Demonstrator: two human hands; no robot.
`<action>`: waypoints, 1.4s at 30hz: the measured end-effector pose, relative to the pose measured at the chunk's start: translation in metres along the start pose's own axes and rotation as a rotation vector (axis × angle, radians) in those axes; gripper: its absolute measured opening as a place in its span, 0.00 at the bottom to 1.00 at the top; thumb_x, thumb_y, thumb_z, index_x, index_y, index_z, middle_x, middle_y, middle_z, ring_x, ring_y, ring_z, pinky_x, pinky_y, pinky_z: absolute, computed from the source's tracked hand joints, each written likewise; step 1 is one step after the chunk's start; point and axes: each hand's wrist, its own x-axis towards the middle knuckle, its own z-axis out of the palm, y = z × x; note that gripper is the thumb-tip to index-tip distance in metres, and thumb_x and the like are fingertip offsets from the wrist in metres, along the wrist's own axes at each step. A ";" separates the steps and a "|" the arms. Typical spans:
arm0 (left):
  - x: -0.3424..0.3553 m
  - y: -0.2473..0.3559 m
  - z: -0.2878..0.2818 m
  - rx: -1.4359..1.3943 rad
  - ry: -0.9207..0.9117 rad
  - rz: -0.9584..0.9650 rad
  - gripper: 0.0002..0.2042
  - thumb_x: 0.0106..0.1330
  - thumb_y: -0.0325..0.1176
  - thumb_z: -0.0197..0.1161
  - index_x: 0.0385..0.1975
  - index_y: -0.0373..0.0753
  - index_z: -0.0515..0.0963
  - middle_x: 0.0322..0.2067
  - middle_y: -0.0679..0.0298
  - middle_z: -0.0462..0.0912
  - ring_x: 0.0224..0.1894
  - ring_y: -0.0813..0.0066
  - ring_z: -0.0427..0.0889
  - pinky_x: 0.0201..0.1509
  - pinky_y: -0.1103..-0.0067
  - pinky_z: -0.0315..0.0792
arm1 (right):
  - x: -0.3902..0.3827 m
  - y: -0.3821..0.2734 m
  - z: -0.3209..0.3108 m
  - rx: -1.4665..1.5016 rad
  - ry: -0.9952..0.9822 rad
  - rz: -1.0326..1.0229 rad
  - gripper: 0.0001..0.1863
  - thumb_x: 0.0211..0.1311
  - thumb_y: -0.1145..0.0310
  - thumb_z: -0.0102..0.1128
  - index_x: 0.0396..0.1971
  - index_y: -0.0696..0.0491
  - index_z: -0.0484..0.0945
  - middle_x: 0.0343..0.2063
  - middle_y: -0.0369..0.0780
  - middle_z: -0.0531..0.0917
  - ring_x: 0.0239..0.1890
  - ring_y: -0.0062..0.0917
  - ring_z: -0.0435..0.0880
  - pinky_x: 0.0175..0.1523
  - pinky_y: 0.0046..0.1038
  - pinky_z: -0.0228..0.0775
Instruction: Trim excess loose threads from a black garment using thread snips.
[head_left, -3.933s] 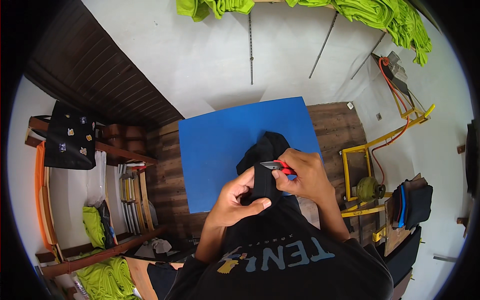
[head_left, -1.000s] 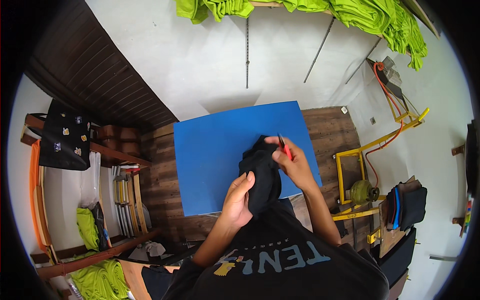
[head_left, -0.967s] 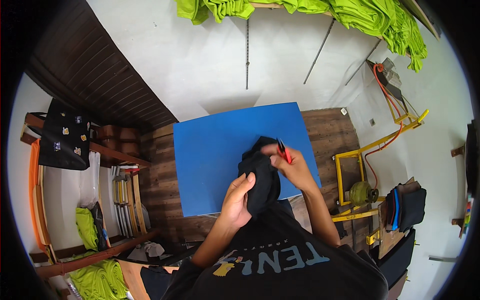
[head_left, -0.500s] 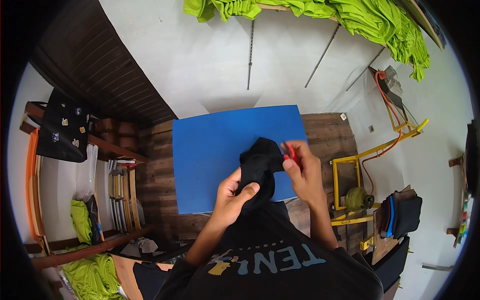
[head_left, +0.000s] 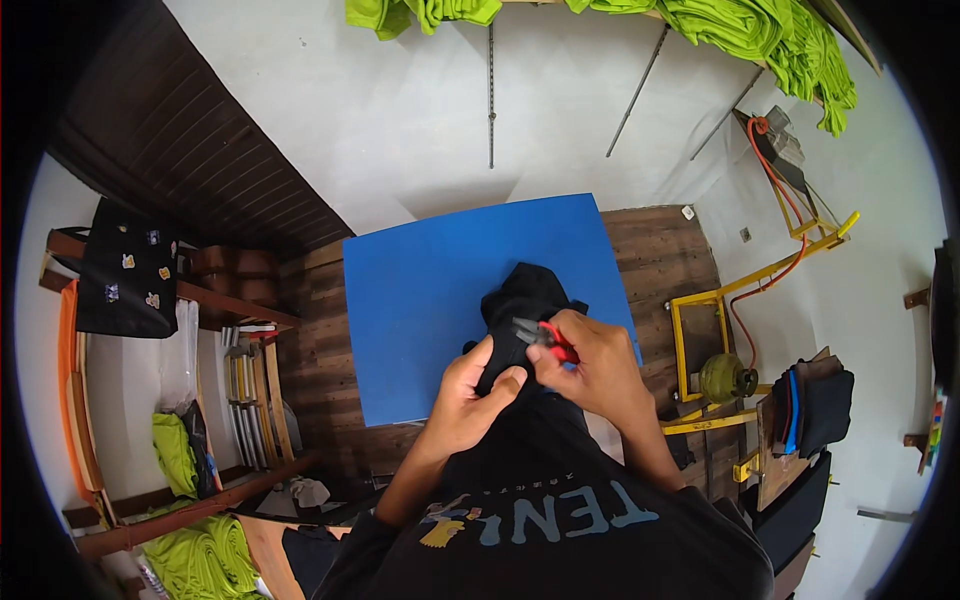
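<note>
A bunched black garment is held above the near part of a blue tabletop. My left hand is closed on its near left part, thumb on top of the fabric. My right hand grips small red-handled snips between thumb and fingers. Their grey jaws are spread apart and lie over the black fabric, close to my left fingertips. Whether the jaws touch the cloth I cannot tell. My right fingers partly cover the handles.
Bright green cloth hangs over a high shelf at the far wall. On the right stand a yellow metal frame, a green gas cylinder and folded dark clothes. A black bag hangs at the left, above more green cloth.
My right hand with the snips has moved left and nearer to me, from the garment's right side to over the fabric. The left hand keeps its hold. The view has shifted slightly.
</note>
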 end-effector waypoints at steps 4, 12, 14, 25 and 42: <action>0.000 -0.003 -0.003 0.018 -0.023 0.008 0.11 0.65 0.24 0.56 0.46 0.32 0.73 0.21 0.76 0.66 0.23 0.91 0.61 0.25 0.87 0.57 | 0.001 0.002 0.001 0.001 -0.017 -0.040 0.12 0.53 0.67 0.66 0.24 0.57 0.72 0.16 0.41 0.72 0.16 0.32 0.72 0.21 0.28 0.63; 0.000 0.000 -0.007 0.023 -0.035 -0.012 0.09 0.64 0.22 0.56 0.43 0.32 0.73 0.17 0.75 0.63 0.21 0.90 0.60 0.23 0.86 0.56 | 0.008 -0.002 -0.004 -0.010 -0.076 -0.072 0.13 0.54 0.67 0.66 0.22 0.56 0.71 0.14 0.41 0.71 0.15 0.33 0.72 0.21 0.29 0.62; 0.000 0.001 -0.007 0.043 -0.022 -0.025 0.08 0.63 0.22 0.56 0.41 0.31 0.73 0.17 0.74 0.63 0.21 0.90 0.60 0.23 0.86 0.56 | 0.009 -0.002 -0.003 0.016 -0.117 -0.032 0.14 0.54 0.66 0.66 0.22 0.56 0.70 0.14 0.41 0.71 0.15 0.34 0.73 0.21 0.29 0.62; -0.004 0.001 0.000 0.274 0.005 0.085 0.11 0.63 0.23 0.58 0.24 0.33 0.61 0.16 0.68 0.64 0.21 0.87 0.61 0.21 0.80 0.57 | 0.005 0.002 0.000 -0.035 -0.063 0.032 0.13 0.57 0.64 0.64 0.27 0.57 0.72 0.16 0.42 0.74 0.15 0.35 0.73 0.21 0.31 0.63; -0.003 -0.020 -0.008 -0.813 0.165 -0.344 0.19 0.66 0.35 0.58 0.53 0.30 0.72 0.42 0.58 0.82 0.44 0.71 0.82 0.52 0.76 0.75 | 0.005 0.058 0.026 0.519 0.106 0.356 0.07 0.54 0.75 0.62 0.31 0.59 0.75 0.26 0.34 0.75 0.31 0.14 0.71 0.34 0.18 0.63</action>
